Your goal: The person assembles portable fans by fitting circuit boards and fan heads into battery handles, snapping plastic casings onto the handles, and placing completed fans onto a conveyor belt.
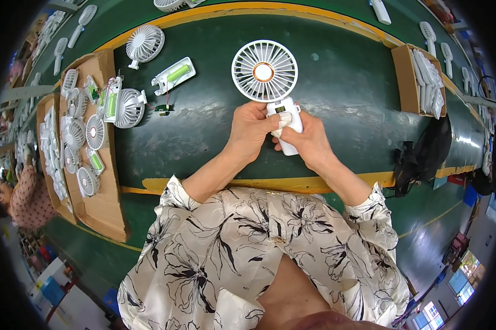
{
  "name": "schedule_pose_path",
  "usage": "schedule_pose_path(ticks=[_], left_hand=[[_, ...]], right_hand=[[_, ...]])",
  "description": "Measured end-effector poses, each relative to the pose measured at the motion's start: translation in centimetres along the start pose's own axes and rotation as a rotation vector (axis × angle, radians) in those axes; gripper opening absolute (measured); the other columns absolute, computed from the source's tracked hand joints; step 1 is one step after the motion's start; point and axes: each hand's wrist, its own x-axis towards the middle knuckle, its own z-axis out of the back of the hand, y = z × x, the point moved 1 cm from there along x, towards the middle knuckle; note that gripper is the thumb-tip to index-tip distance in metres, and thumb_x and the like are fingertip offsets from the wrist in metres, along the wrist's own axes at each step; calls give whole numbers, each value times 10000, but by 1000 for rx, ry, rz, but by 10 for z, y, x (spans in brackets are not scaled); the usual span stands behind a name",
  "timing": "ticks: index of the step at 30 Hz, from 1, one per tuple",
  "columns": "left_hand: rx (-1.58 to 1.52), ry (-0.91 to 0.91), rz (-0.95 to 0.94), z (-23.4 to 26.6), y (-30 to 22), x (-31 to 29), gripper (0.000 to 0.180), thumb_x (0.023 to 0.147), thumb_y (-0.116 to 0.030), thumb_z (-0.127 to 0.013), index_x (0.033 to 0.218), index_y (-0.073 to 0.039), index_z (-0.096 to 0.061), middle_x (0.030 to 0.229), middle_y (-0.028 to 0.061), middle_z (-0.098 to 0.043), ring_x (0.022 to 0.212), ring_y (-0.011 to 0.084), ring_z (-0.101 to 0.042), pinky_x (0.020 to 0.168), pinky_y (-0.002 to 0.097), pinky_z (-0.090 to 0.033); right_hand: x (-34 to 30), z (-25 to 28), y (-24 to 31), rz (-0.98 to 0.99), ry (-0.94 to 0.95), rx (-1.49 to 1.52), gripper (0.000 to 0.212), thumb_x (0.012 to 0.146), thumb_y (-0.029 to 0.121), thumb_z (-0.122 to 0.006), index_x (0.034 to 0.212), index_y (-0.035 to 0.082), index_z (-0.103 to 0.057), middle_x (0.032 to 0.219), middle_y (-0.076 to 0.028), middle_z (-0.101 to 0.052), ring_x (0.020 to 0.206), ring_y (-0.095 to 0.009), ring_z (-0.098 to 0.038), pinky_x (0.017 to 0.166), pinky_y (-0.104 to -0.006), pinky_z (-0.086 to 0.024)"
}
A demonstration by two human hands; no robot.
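Note:
A white handheld fan [285, 141] is held between my two hands above the green bench, its round grille pointing away from me. The small dark display on its handle is lit. My left hand [250, 130] closes on the upper left side of the handle, the thumb lying across its front. My right hand [311, 141] grips the handle from the right, its thumb on the front too. A pale wrap or cover shows at the thumbs. Some fingers are hidden behind the handle.
Left on the bench lie a fan head [145, 44], an opened handle half [174, 76] with a green battery, and a wired fan assembly [130, 108]. A cardboard tray [114, 181] of fan parts stands farther left. At right are a carton [404, 82] of white pieces and a black bag [432, 146].

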Motion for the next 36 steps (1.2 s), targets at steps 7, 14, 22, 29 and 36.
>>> schedule_pose_path(ticks=[7, 14, 22, 29, 36], left_hand=[[9, -57, -7, -5, -3, -2, 217, 759, 13, -564, 971, 58, -578, 815, 80, -618, 644, 105, -570, 523, 219, -453], [190, -123, 107, -9, -5, 14, 279, 777, 6, -536, 1053, 49, -532, 925, 89, -601, 773, 114, -567, 615, 241, -453], [375, -93, -117, 14, 5, 9, 327, 824, -31, -485, 1149, 0, -487, 949, 142, -611, 729, 137, -577, 641, 251, -487], [669, -70, -338, 18, 30, 12, 242, 816, 21, -462, 1032, -15, -565, 846, 86, -641, 679, 82, -574, 571, 195, -466], [734, -126, -366, 11, 10, 11, 179, 791, -1, -531, 962, 24, -580, 822, 112, -644, 731, 143, -634, 643, 231, -485]], right_hand=[[1, 0, -5, -40, -6, -5, 223, 752, 32, -564, 948, -63, -519, 810, -105, -593, 653, -145, -595, 572, -261, -522], [11, 11, -1, -20, 9, 126, 219, 745, 35, -572, 942, -54, -532, 786, -100, -595, 613, -143, -587, 542, -254, -509], [108, 130, 72, 453, -806, -825, 335, 667, 269, -644, 825, -13, -556, 711, -208, -605, 691, -352, -600, 631, -428, -471], [218, 235, 133, 353, -1244, -1335, 317, 711, 226, -587, 936, 21, -497, 957, -167, -512, 891, -341, -530, 712, -429, -470], [248, 45, 151, 1139, -693, -1189, 329, 688, 147, -583, 988, 16, -550, 938, -151, -560, 883, -316, -524, 755, -407, -425]])
